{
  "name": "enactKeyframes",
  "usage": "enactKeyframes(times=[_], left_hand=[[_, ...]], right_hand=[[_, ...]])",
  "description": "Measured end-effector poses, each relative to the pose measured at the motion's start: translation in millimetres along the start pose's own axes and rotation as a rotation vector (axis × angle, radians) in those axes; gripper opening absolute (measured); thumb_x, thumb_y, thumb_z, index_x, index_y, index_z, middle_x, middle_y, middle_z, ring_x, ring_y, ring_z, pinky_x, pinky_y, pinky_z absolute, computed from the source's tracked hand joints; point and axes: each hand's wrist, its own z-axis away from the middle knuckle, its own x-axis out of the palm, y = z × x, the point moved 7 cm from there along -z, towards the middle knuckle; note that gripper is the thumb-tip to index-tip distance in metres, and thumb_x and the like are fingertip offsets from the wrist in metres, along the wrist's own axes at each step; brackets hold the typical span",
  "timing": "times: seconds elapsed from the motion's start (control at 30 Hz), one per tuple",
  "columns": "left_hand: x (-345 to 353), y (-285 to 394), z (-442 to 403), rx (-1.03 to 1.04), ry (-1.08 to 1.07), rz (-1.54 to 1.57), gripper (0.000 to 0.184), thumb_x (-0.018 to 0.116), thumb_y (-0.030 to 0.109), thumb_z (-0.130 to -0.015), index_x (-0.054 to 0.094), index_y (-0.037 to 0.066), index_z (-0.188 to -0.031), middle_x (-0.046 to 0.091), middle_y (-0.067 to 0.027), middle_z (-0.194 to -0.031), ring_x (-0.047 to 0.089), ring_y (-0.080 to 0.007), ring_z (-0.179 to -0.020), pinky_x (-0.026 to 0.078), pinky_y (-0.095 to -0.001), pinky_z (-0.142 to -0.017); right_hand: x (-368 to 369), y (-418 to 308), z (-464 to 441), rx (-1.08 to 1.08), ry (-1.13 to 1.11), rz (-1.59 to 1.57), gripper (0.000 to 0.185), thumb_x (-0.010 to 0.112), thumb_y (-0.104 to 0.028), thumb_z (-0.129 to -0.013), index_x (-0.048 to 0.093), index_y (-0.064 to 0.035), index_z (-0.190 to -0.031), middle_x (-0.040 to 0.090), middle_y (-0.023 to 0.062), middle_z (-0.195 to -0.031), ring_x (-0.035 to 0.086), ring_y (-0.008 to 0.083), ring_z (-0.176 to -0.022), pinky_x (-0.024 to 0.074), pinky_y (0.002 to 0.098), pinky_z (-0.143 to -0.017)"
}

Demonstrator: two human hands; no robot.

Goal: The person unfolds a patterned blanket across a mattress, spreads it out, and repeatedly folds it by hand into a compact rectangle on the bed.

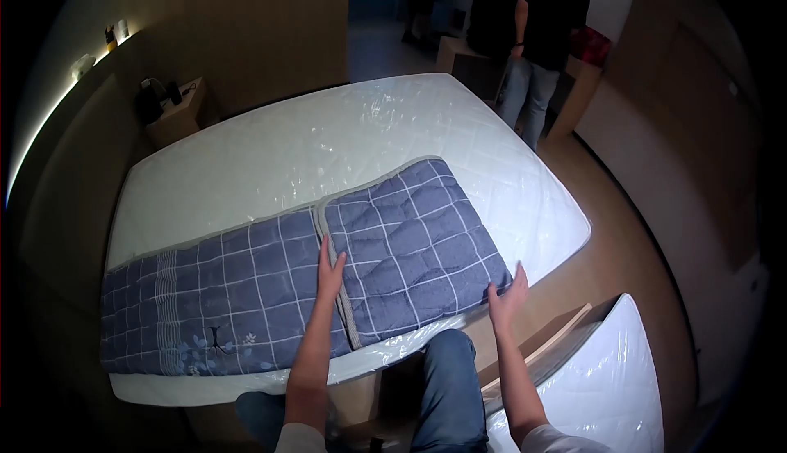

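Head view: a blue-grey checked quilt lies along the near side of the plastic-wrapped mattress, its right part doubled over, with a pale trimmed edge crossing it. The left hand touches the quilt beside that edge, above the near half of the mattress, thumb and fingers spread. The right hand is at the quilt's right edge, by the near right side of the mattress; thumb and forefinger stand apart (whether the other fingers grip the cloth underneath, I cannot tell). A second wrapped mattress shows to the right of the mattress, on the near side. Past the mattress's far left corner is a wooden nightstand; beyond its far right side stands a person in a dark shirt.
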Motion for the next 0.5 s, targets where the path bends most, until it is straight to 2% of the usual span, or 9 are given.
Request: enactKeyframes(times=[0.07,0.1,0.17,0.2,0.27,0.3,0.37,0.5], left_hand=[[4,16,-3,0.132,-0.075,-0.404,0.054,0.045,-0.002,-0.079,0.033,0.009,-0.131,0.037,-0.017,-0.13,0.037,-0.032,-0.119,0.03,-0.0339,-0.098],[6,31,-5,0.129,-0.077,-0.402,0.054,0.045,-0.002,-0.079,0.033,0.009,-0.131,0.037,-0.017,-0.13,0.037,-0.032,-0.119,0.03,-0.0339,-0.098],[17,72,-3,0.338,-0.182,-0.6,0.054,0.046,-0.001,-0.079,0.034,0.012,-0.13,0.038,-0.0171,-0.129,0.04,-0.0357,-0.113,0.033,-0.0366,-0.095],[18,65,-3,0.34,-0.181,-0.599,0.054,0.046,-0.001,-0.079,0.034,0.012,-0.13,0.038,-0.0171,-0.129,0.04,-0.0357,-0.113,0.033,-0.0366,-0.095],[12,42,3,0.265,-0.094,-0.657,0.052,0.045,0.002,-0.081,0.036,0.014,-0.13,0.035,-0.0185,-0.131,0.04,-0.0365,-0.111,0.032,-0.0403,-0.094],[12,38,8,0.262,-0.094,-0.655,0.052,0.045,0.002,-0.081,0.036,0.014,-0.13,0.035,-0.0185,-0.131,0.04,-0.0365,-0.111,0.032,-0.0403,-0.094],[4,30,19,0.169,0.007,-0.752,0.048,0.046,0.007,-0.082,0.036,0.01,-0.129,0.031,-0.0204,-0.133,0.035,-0.0377,-0.115,0.028,-0.0432,-0.096],[-22,41,75,0.149,0.083,-0.713,0.047,0.047,0.012,-0.082,0.036,0.003,-0.127,0.029,-0.0208,-0.134,0.029,-0.0374,-0.121,0.023,-0.0436,-0.1]], right_hand=[[13,-28,-10,-0.251,-0.164,0.139,0.059,0.062,-0.02,-0.071,0.04,-0.0033,-0.123,0.036,0.0228,-0.126,0.028,0.0376,-0.121,0.0206,0.0473,-0.1],[18,-29,-18,-0.251,-0.166,0.143,0.059,0.062,-0.02,-0.071,0.04,-0.0033,-0.123,0.036,0.0228,-0.126,0.028,0.0376,-0.121,0.0206,0.0473,-0.1],[45,-29,-25,-0.353,-0.214,0.208,0.053,0.057,-0.032,-0.076,0.044,-0.0133,-0.124,0.033,0.0194,-0.131,0.027,0.0351,-0.123,0.0184,0.0513,-0.099],[55,-24,-25,-0.354,-0.212,0.207,0.053,0.057,-0.032,-0.076,0.044,-0.0133,-0.124,0.033,0.0194,-0.131,0.027,0.0351,-0.123,0.0184,0.0513,-0.099],[93,6,-13,-0.227,-0.514,0.213,0.054,0.052,-0.042,-0.078,0.042,-0.0178,-0.126,0.029,0.0185,-0.135,0.025,0.035,-0.124,0.0164,0.0539,-0.099],[103,16,-7,-0.284,-0.478,0.323,0.056,0.048,-0.047,-0.08,0.039,-0.0203,-0.128,0.028,0.0187,-0.136,0.023,0.0347,-0.125,0.0156,0.0528,-0.099],[102,15,-8,-0.28,-0.465,0.335,0.057,0.048,-0.047,-0.08,0.038,-0.0205,-0.129,0.027,0.0188,-0.136,0.023,0.0344,-0.126,0.0151,0.0526,-0.099],[100,14,-5,-0.253,-0.483,0.305,0.058,0.047,-0.046,-0.081,0.035,-0.0201,-0.131,0.027,0.0191,-0.136,0.022,0.0334,-0.127,0.0138,0.0528,-0.1]])
